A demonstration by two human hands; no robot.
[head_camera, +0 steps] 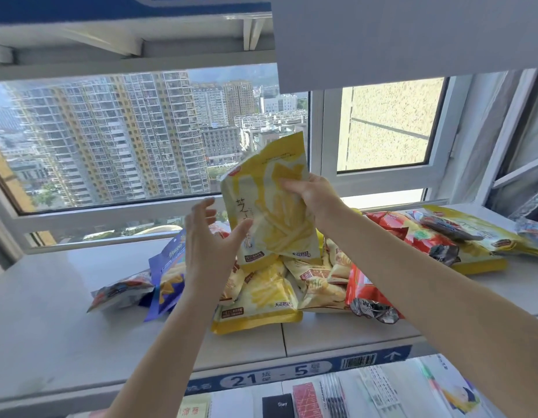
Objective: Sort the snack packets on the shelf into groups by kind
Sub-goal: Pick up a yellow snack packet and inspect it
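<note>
Yellow packet (pixel 270 203) pinched in my right hand (pixel 313 194); left hand (pixel 210 239), spread, should steady it; set it on its near twin (pixel 258 300).

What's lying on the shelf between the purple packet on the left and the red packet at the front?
In the head view, a yellow fries packet and a cream crisps packet lie between the purple packet and the red packet.

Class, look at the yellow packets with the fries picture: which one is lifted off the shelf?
The yellow fries packet pinched by the right hand, raised before the window. Its twin lies flat in the pile on the shelf.
</note>
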